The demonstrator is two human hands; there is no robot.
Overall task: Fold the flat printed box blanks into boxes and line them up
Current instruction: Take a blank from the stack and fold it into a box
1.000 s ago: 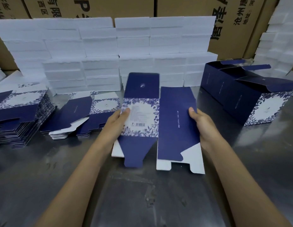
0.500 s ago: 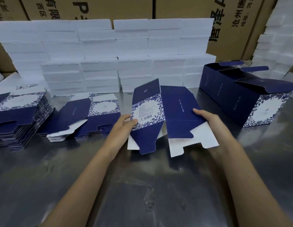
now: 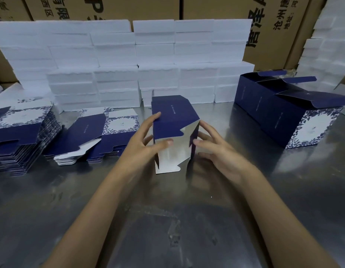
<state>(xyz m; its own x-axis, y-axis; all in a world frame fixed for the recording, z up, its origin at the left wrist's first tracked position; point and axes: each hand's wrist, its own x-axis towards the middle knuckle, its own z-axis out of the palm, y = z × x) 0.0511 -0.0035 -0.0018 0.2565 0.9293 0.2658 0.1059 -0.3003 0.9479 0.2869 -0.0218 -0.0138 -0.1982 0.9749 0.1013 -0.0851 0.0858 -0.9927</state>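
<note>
At the middle of the desk [image 3: 187, 219], just in front of me, I hold a half-opened box blank [image 3: 174, 120], navy on the outside and white inside. It is opened into a tube lying on its side, with its open end facing me and a white bottom flap hanging down to the desk surface. My left hand [image 3: 143, 144] grips its left edge, the thumb curled into the open end and the fingers reaching up along the navy top panel. My right hand [image 3: 216, 149] holds its right edge, the fingers curled towards the right wall and the thumb pointing at the opening; both hands are slightly blurred.

To the left of the box lies a low pile of flat blanks [image 3: 94, 136], navy with blue-and-white floral panels, fanned out untidily. Further left, at the edge of view, stands a taller stack of flat blanks [image 3: 19, 136] of the same print.

To the right, well apart from my hands, a row of folded boxes [image 3: 279, 109] runs from near to far, touching one another, their top flaps standing open. The nearest one shows a floral end panel with a white centre.

Along the far side of the desk, a wall of white blocks [image 3: 129, 60] is stacked in several layers. More white blocks [image 3: 328, 47] rise at the far right. Behind all of these stand brown cartons [image 3: 274, 26] printed with large black characters. The desk itself is grey metal, scuffed and reflective.
</note>
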